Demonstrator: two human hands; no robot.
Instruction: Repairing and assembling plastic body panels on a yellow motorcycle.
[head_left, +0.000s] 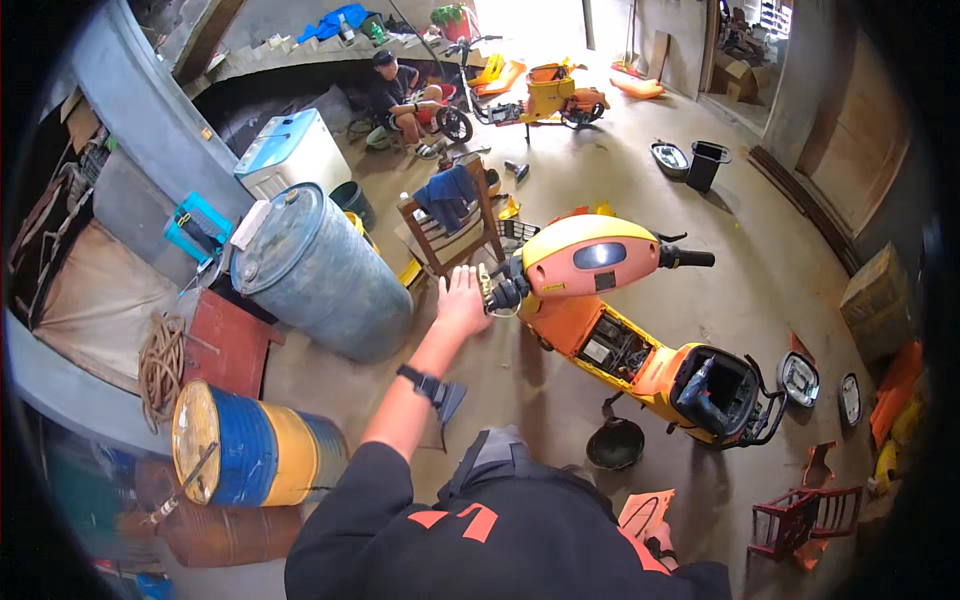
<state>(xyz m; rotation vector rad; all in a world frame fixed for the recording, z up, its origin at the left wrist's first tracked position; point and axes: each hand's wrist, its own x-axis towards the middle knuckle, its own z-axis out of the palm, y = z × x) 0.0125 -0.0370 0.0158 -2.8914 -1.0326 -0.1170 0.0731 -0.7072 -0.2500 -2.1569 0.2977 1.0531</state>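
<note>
In front of me stands a yellow and orange scooter (pixel 620 345) with its seat area open and inner parts showing. My left hand (pixel 463 298) is at the left end of its handlebar (pixel 508 288), fingers curled over it; a gold-coloured piece shows beside the thumb. My left forearm wears a dark wristband. Low at my right side, my right hand (pixel 663 538) is closed on an orange panel (pixel 648 508); my body and sleeve hide part of that hand. A black bowl (pixel 615 443) sits on the floor between me and the scooter.
A blue-grey drum (pixel 325 275) and a blue-yellow drum (pixel 255 445) stand left. A wooden chair (pixel 455 232) is just beyond my left hand. A small red rack (pixel 805 515) and loose panels lie right. Farther back, a seated person (pixel 395 100) is beside another scooter (pixel 545 98).
</note>
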